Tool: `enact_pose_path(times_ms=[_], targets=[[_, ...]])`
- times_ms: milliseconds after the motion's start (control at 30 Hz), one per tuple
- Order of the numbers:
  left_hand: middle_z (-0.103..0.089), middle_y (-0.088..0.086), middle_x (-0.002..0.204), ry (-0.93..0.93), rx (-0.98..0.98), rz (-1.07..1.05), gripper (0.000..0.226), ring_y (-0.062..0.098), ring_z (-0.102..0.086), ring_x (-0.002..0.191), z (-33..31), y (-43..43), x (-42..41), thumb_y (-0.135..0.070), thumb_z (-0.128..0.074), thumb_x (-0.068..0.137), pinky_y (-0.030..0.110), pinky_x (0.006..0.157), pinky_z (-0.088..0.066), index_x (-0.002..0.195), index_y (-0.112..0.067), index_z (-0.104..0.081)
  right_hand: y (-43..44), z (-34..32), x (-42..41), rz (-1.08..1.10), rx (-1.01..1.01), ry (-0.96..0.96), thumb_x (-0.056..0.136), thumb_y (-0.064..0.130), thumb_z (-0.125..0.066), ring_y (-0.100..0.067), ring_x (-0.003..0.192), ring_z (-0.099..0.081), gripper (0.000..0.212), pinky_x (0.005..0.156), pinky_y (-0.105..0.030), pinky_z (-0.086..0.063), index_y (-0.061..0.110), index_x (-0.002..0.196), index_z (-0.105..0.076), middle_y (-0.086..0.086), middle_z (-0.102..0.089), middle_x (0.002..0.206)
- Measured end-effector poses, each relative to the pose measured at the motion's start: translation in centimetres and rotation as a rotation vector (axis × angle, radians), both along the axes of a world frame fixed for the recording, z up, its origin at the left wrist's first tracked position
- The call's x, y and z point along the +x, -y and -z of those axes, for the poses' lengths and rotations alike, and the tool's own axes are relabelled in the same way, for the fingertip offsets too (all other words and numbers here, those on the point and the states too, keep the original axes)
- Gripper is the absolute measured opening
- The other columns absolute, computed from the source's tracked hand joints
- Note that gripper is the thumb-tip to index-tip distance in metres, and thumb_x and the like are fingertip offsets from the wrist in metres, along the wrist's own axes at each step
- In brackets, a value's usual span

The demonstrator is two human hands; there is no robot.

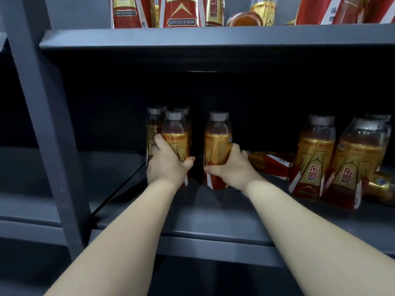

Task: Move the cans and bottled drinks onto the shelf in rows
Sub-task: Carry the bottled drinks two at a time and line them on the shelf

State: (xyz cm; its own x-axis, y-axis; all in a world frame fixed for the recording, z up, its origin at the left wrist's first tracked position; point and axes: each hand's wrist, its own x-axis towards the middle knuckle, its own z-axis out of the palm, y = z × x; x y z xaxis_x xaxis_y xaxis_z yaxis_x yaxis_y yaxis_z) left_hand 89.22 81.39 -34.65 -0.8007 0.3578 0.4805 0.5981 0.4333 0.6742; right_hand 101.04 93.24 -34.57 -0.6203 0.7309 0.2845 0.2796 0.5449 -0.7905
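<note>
Two bare arms are reaching into a grey shelf (213, 214). The left hand (166, 165) is wrapping its fingers around a gold and red bottle (175, 135), which is standing up on the shelf board. A few back bottles (152, 122) are standing just behind it, very close. The right hand (232, 167) is gripping a second bottle (218, 139) low down, with the thumb in front and the fingers going round the back. This one is standing up too, with a small gap between it and the first. Both are sitting near the middle of the board, back from the front edge.

A fallen bottle (269, 163) is lying on its side just behind the right hand. Past it, two tall bottles (314, 159) are standing side by side near the front, and a far bottle (382, 186) is lying down behind them. On the top shelf (213, 37), more top bottles (179, 13) are standing in a line, and a tipped bottle (245, 19) is lying over.
</note>
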Motion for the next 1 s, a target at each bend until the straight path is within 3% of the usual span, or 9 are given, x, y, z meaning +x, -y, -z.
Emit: enact_pose_path(times_ms=[100, 233, 400, 533, 633, 667, 833, 1000], targets=[[-0.047, 0.017, 0.135, 0.000, 0.007, -0.007, 0.104, 0.039, -0.057, 0.112, 0.2, -0.1, 0.1, -0.050, -0.078, 0.077, 0.048, 0.085, -0.054, 0.149, -0.016, -0.011, -0.2, 0.4, 0.1, -0.049, -0.062, -0.057, 0.072, 0.038, -0.087, -0.020, 0.120, -0.052, 0.094, 0.106, -0.045, -0.046, 0.029, 0.143, -0.025, -0.002, -0.047, 0.135], [-0.045, 0.017, 0.138, -0.013, -0.001, -0.015, 0.105, 0.040, -0.056, 0.115, 0.6, -0.2, 0.2, -0.053, -0.076, 0.078, 0.050, 0.085, -0.053, 0.150, -0.015, -0.010, -0.3, 0.8, 0.3, -0.066, -0.097, -0.077, 0.084, 0.025, -0.078, -0.020, 0.118, -0.057, 0.089, 0.100, -0.038, -0.049, 0.033, 0.147, -0.016, 0.001, -0.055, 0.128], [-0.041, 0.015, 0.144, -0.008, -0.018, -0.008, 0.105, 0.039, -0.054, 0.119, 0.6, -0.1, 0.4, -0.047, -0.077, 0.080, 0.049, 0.088, -0.051, 0.151, -0.016, -0.007, 0.5, 0.7, -0.7, 0.064, -0.027, -0.069, 0.072, 0.048, -0.085, -0.025, 0.130, -0.045, 0.103, 0.106, -0.046, -0.044, 0.022, 0.147, -0.019, -0.005, -0.044, 0.139], [-0.038, 0.013, 0.146, 0.004, -0.041, 0.007, 0.110, 0.039, -0.056, 0.117, 0.7, 0.3, 0.5, -0.044, -0.081, 0.077, 0.049, 0.089, -0.051, 0.152, -0.020, -0.003, 0.8, 0.4, -1.0, 0.152, 0.045, -0.046, 0.075, 0.041, -0.085, -0.030, 0.127, -0.046, 0.091, 0.101, -0.047, -0.047, 0.017, 0.142, -0.028, -0.009, -0.041, 0.137], [-0.038, 0.014, 0.147, 0.023, -0.027, 0.026, 0.113, 0.039, -0.055, 0.119, 0.6, 0.3, 0.5, -0.044, -0.082, 0.076, 0.049, 0.092, -0.050, 0.153, -0.021, -0.002, 0.5, 0.4, -0.6, 0.051, -0.003, -0.100, 0.080, 0.031, -0.082, -0.024, 0.116, -0.055, 0.072, 0.082, -0.033, -0.054, 0.020, 0.132, -0.034, -0.004, -0.050, 0.127], [-0.037, 0.014, 0.148, 0.028, -0.027, 0.028, 0.114, 0.039, -0.054, 0.121, 0.6, 0.3, 0.5, -0.044, -0.082, 0.076, 0.050, 0.094, -0.050, 0.153, -0.021, -0.001, 0.4, 0.5, -0.4, 0.010, -0.027, -0.121, 0.081, 0.028, -0.081, -0.022, 0.114, -0.058, 0.069, 0.082, -0.032, -0.054, 0.021, 0.132, -0.034, -0.002, -0.054, 0.124], [-0.035, 0.014, 0.151, 0.043, -0.015, 0.027, 0.116, 0.039, -0.050, 0.126, 0.7, 0.2, 0.7, -0.043, -0.082, 0.077, 0.049, 0.096, -0.047, 0.155, -0.020, 0.001, 0.7, 0.7, 0.1, -0.049, -0.082, -0.124, 0.087, 0.027, -0.076, -0.019, 0.108, -0.062, 0.070, 0.087, -0.035, -0.056, 0.023, 0.138, -0.029, 0.000, -0.060, 0.121], [-0.042, 0.013, 0.145, 0.053, -0.033, 0.003, 0.111, 0.040, -0.054, 0.121, 0.9, 0.2, 0.7, -0.042, -0.083, 0.076, 0.052, 0.093, -0.050, 0.152, -0.017, -0.007, 1.4, 0.8, -0.6, 0.145, 0.101, 0.025, 0.074, 0.049, -0.083, -0.029, 0.128, -0.045, 0.095, 0.103, -0.046, -0.046, 0.019, 0.145, -0.027, -0.010, -0.041, 0.140]])
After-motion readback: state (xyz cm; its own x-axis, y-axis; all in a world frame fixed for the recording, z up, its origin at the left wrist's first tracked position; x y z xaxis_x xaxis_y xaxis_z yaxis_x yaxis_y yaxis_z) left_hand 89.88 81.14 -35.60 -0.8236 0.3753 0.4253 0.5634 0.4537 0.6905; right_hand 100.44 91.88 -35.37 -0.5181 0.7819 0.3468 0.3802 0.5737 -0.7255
